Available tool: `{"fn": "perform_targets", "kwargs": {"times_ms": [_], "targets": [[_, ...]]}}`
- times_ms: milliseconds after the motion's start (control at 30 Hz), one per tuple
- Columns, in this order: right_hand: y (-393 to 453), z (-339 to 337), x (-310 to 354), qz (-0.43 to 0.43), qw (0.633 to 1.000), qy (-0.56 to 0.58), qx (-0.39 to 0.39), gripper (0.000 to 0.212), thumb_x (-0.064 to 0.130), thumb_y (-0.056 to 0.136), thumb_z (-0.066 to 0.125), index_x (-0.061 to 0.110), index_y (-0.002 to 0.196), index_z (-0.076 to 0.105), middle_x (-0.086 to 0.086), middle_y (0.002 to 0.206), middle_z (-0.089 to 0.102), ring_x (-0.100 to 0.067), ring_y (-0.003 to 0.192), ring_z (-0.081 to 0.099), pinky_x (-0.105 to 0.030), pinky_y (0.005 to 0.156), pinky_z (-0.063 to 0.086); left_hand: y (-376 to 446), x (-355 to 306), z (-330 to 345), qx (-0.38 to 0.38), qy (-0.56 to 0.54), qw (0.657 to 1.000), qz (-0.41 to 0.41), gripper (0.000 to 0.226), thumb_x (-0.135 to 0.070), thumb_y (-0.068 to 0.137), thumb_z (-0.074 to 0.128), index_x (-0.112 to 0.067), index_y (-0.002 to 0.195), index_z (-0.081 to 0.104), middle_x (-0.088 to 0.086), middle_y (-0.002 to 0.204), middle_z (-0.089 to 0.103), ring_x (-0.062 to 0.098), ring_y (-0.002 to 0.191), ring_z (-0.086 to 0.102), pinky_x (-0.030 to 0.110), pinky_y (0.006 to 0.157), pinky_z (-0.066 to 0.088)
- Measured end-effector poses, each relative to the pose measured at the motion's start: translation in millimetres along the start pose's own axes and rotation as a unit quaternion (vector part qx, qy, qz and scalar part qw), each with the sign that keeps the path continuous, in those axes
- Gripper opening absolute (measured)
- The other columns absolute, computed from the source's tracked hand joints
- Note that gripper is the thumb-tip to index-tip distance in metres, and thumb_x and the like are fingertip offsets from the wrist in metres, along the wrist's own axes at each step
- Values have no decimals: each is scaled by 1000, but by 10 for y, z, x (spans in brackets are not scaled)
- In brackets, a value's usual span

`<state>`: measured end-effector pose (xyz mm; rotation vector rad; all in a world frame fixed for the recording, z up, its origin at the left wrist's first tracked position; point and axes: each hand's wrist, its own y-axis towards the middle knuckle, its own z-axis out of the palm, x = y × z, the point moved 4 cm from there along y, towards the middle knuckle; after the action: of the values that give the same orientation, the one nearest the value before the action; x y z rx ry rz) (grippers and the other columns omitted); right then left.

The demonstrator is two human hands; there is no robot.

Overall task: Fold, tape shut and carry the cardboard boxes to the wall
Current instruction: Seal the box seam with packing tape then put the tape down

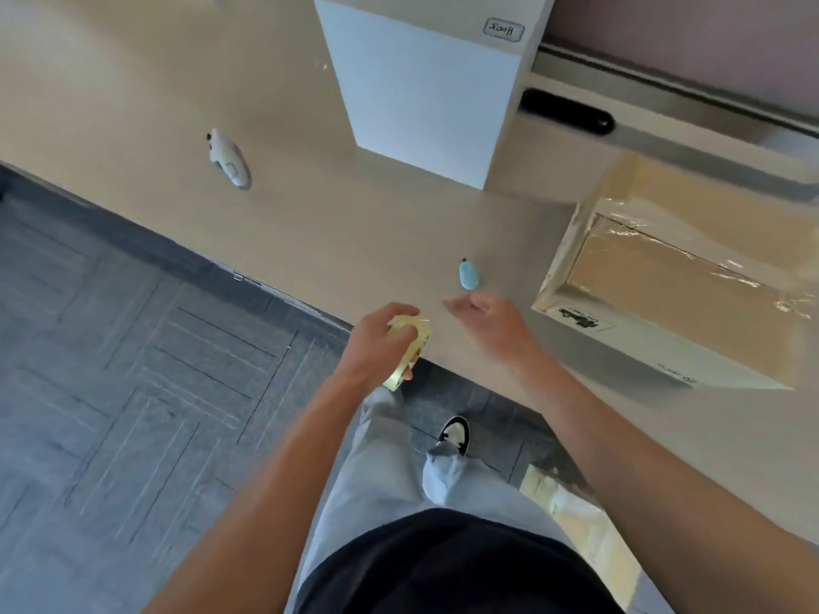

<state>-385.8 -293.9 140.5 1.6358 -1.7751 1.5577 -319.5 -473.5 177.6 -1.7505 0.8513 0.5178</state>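
The left hand [381, 343] gripped a tape roll [405, 347]. The right hand [487, 321] reached forward, fingers loosely extended.

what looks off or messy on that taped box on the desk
The clear tape across the top of the cardboard box is wrinkled and puckered rather than flat, and the box sits askew to the desk edge. Nothing looks spilled or broken.

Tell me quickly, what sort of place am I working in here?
Probably an office or workroom used for packing. A long beige desk stands on grey patterned carpet tiles, with a white labelled partition on it, and a taped cardboard box lies beside a small blue cutter.
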Motion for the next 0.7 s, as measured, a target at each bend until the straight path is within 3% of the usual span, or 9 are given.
{"fn": "perform_targets", "kwargs": {"times_ms": [67,133,233,300,367,433,533,633,700], "targets": [[-176,20,56,-10,998,14,60,13,42,97,72,29,97,74,25,82,70,13,80,64,-6,70,42,-153,36,96,6,-15,1000,3,39,-10,90,52,-30,117,71,13,92,74,29,61,72,37,53,61],[-268,64,29,-7,996,9,93,12,35,95,75,24,92,76,20,78,69,16,67,59,-4,65,41,-275,91,160,4,-27,1000,4,40,-11,89,51,-32,116,71,13,91,75,38,66,74,49,59,64],[-324,118,-13,0,997,14,76,18,28,91,80,12,85,77,-4,80,75,-1,67,59,-22,72,46,-407,166,200,-6,-1,1000,11,41,-13,93,52,-32,128,62,6,87,73,28,62,73,38,63,62],[-342,147,-26,-15,998,11,57,18,26,89,82,9,85,78,-11,85,77,-8,69,58,-23,71,46,-456,270,179,-20,11,1000,11,46,-19,94,54,-36,137,47,-4,71,66,16,52,64,28,62,53],[-360,186,-31,-30,998,-2,50,16,25,89,81,10,84,79,-8,84,77,-9,67,60,-19,67,46,-481,391,113,-38,-1,999,2,54,-28,92,55,-31,145,44,-3,62,65,17,57,63,35,68,55],[-379,256,9,-55,997,-21,51,15,28,90,81,14,84,78,-2,83,77,-13,74,67,-25,74,51,-504,481,59,-42,-7,999,-3,48,-30,93,57,-25,140,51,1,69,72,15,63,71,44,74,59],[-357,388,91,-100,992,-76,30,15,32,90,80,21,83,72,2,96,71,-10,91,66,-23,84,48,-480,617,-19,-70,31,997,-7,37,-26,100,60,-19,136,56,0,92,70,1,56,61,15,51,46],[-333,537,176,-129,985,-105,35,15,29,91,78,25,82,68,1,102,63,-5,92,58,-8,80,37,-343,837,-117,-106,29,994,-25,37,-28,102,60,-15,137,56,9,119,64,2,69,60,5,45,42],[-262,650,166,-123,985,-118,36,13,28,92,78,22,83,70,0,101,62,-8,90,59,-17,79,39,-244,965,-175,-111,15,993,-25,38,-28,102,61,-15,138,55,12,112,65,6,72,60,7,45,44]]}}
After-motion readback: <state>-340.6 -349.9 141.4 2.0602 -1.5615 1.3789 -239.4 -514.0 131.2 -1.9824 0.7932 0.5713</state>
